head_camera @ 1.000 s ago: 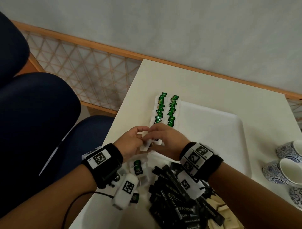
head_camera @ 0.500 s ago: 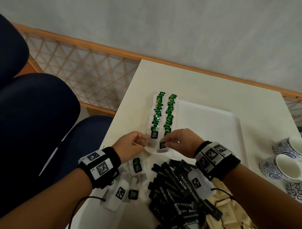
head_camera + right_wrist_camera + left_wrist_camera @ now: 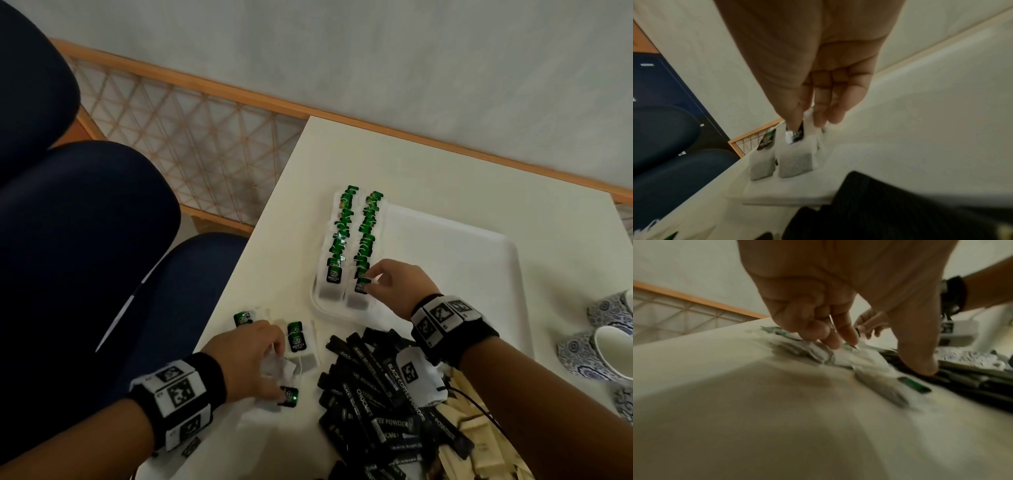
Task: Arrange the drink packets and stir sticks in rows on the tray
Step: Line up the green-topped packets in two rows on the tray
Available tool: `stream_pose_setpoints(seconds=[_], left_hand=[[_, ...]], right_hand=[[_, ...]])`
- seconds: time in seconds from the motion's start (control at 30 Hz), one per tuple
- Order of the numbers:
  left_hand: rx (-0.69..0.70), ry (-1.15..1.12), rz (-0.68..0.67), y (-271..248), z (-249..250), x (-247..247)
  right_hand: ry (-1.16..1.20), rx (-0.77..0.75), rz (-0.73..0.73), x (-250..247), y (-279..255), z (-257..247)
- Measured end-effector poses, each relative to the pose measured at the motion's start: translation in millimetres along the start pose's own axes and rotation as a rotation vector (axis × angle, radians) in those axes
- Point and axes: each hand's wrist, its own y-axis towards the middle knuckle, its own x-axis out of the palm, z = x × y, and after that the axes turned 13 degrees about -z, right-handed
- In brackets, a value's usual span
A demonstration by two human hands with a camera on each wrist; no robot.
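Two tea bag rows [image 3: 352, 240] fill the tray's [image 3: 472, 260] left edge. Right hand [image 3: 394, 287] pinches the near bag of the second row. Left hand [image 3: 250, 359] grips loose tea bags [image 3: 298, 339] on the tabletop [image 3: 428, 164]. Coffee sticks [image 3: 376, 394] and stir sticks [image 3: 479, 435] still unsorted. Right wrist view alone shows the pinch on the bag's tag [image 3: 795, 134]; only the head view shows the rows.

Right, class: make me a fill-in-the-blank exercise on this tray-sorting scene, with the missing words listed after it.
1. The green tea bags on the white tray lie in ____ rows.
2. The right hand pinches the tag of the nearest bag in the ____ row.
3. The left hand reaches into loose tea bags lying on the ____, off the tray.
4. The heaped coffee powder sticks are ____ in colour.

Missing words: two; right; table; black
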Motion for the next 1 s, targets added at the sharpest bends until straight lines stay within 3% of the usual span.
stream_pose_setpoints(seconds=[0.1, 0.2, 0.4, 0.5, 0.63, 0.87, 1.0], left_hand=[[-0.013, 0.110, -0.021, 1.8, 7.9, 8.4], [0.006, 0.014, 0.040, 7.2, 9.1, 8.9], [0.006, -0.192, 0.281, 5.3, 2.1, -6.4], [-0.093, -0.179, 0.331, 0.5, -12.2, -14.1], [-0.211, -0.082, 0.260, -0.7, -16.0, -10.1], [-0.255, -0.152, 0.243, 18.6, 6.1, 5.7], [-0.201, -0.203, 0.228, 31.8, 11.8, 3.8]], right_hand=[[-0.028, -0.079, 0.099, -0.2, -7.1, -2.6], [-0.057, -0.221, 0.112, 4.5, -17.4, -15.9], [-0.249, -0.348, -0.191, 35.1, -31.0, -53.9], [-0.343, -0.341, -0.260, 46.9, -31.8, -62.1], [-0.442, -0.345, -0.269, 55.1, -29.1, -67.2], [-0.508, -0.266, -0.248, 62.4, -20.4, -72.1], [-0.435, -0.249, -0.248, 61.2, -20.6, -71.9]])
